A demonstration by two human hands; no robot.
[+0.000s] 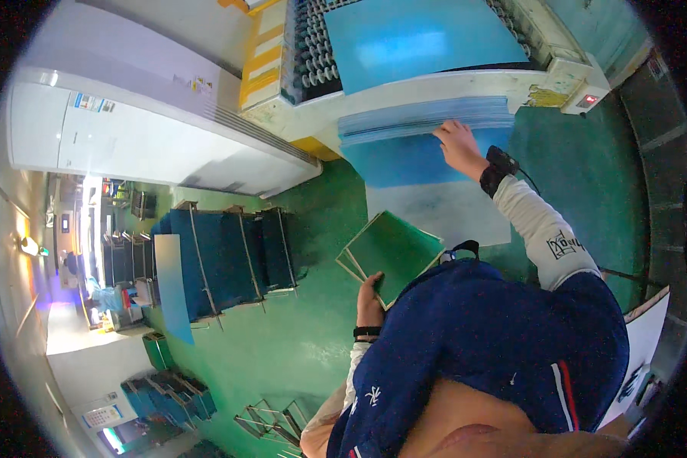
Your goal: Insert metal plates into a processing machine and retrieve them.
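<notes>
My left hand is closed on the near edge of a few green rectangular panels with pale borders, held in front of my body. The panels are slightly fanned, so a second pale edge shows beside the top one. My right hand reaches forward to a stack of thin blue sheets, its bent fingers at the edge of a sheet. How firmly they grip it is hard to see. The lower blue face of the stack slopes toward me, above a pale grey surface.
Beyond the stack is a roller conveyor carrying a large blue sheet. A small box with a red display sits at its right end. A long white cabinet and racks of dark panels stand left on the green floor.
</notes>
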